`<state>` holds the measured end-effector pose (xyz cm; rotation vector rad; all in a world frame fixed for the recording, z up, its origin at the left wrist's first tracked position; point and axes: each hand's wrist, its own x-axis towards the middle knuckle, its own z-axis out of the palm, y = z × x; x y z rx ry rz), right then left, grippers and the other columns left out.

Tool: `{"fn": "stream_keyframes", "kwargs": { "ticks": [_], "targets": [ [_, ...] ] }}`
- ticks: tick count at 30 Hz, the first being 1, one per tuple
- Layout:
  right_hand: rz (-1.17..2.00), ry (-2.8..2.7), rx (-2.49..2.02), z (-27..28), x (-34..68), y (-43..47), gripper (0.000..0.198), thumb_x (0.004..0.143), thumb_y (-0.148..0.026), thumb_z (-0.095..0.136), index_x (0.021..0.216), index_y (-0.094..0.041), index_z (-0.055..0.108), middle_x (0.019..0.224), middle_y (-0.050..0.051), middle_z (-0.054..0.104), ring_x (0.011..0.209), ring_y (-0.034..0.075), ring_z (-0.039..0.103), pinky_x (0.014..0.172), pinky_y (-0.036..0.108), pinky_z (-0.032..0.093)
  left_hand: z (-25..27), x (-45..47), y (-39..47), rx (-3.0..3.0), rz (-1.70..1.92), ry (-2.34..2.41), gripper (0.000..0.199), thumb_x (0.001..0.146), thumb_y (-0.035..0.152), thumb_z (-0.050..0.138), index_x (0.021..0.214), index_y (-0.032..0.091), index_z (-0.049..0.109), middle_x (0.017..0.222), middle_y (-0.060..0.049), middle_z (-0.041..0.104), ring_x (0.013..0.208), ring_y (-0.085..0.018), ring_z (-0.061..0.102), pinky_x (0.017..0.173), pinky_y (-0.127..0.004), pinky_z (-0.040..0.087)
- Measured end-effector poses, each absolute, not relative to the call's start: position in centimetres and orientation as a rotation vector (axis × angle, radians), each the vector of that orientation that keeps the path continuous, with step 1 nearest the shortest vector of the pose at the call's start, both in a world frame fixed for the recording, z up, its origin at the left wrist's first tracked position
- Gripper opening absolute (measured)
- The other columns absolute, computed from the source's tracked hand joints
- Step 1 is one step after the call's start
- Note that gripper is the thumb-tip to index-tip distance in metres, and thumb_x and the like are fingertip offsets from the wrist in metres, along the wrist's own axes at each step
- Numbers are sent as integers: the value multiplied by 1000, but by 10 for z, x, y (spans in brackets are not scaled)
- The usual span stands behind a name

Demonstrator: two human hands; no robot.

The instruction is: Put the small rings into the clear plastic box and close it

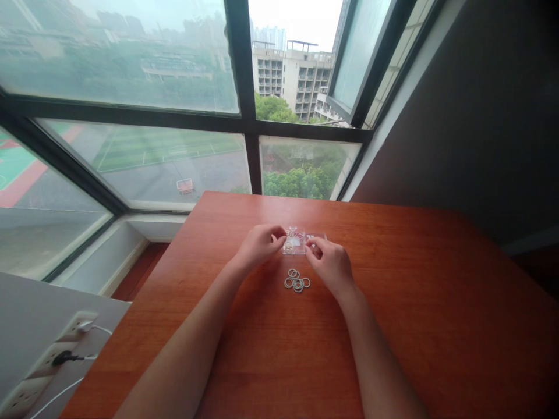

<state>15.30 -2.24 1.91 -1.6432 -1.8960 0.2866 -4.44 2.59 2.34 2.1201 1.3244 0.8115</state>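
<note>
A small clear plastic box (299,250) with compartments lies on the table, its clear lid (322,235) opened out to the right. Several pale rings (289,247) are inside it. My left hand (262,243) is at the box's left edge, thumb and fingers closed there. At the right edge of the box, by the lid, my right hand (332,265) has thumb and forefinger pinched together; whatever they hold is too small to make out. Between my forearms, nearer to me than the box, lies a loose cluster of pale greenish rings (297,284), some overlapping.
The reddish-brown wooden table (271,361) reaches to the windows. A dark window frame (248,87) stands behind it, with one pane swung outward. At the lower left, white wall sockets (48,358) hold a black plug (64,358) and a white plug (84,327) with cables.
</note>
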Motion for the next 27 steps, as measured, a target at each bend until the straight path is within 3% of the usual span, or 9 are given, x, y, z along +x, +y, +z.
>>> {"fn": "stream_keyframes", "kwargs": {
  "ticks": [4, 10, 19, 27],
  "targets": [
    [392, -1953, -1596, 20, 152, -23, 11, 82, -26, 57, 84, -22, 68, 63, -3, 62, 58, 12, 54, 60, 21, 36, 25, -47, 28, 2131, 830, 1333, 17, 80, 25, 55, 81, 15, 70, 77, -4, 69, 61, -10, 55, 54, -19, 38],
    [819, -2233, -1331, 21, 149, -29, 16, 76, -18, 61, 87, -22, 71, 61, -5, 61, 56, 9, 53, 55, 19, 35, 29, -47, 26, 2129, 816, 1337, 18, 80, 25, 55, 81, 15, 70, 73, -3, 68, 60, -11, 55, 54, -19, 39],
    [659, -2255, -1533, 20, 149, -30, 17, 78, -18, 59, 86, -25, 72, 69, -3, 66, 62, 10, 56, 57, 20, 35, 29, -46, 25, 2093, 856, 1314, 17, 80, 26, 56, 79, 15, 70, 72, -3, 68, 60, -11, 54, 54, -20, 39],
    [769, -2364, -1409, 22, 140, -35, 13, 75, -20, 63, 81, -27, 72, 67, -5, 65, 62, 10, 57, 56, 19, 34, 31, -46, 25, 2103, 826, 1327, 18, 80, 25, 56, 80, 15, 71, 73, -3, 68, 60, -11, 54, 54, -20, 38]
  ]
}}
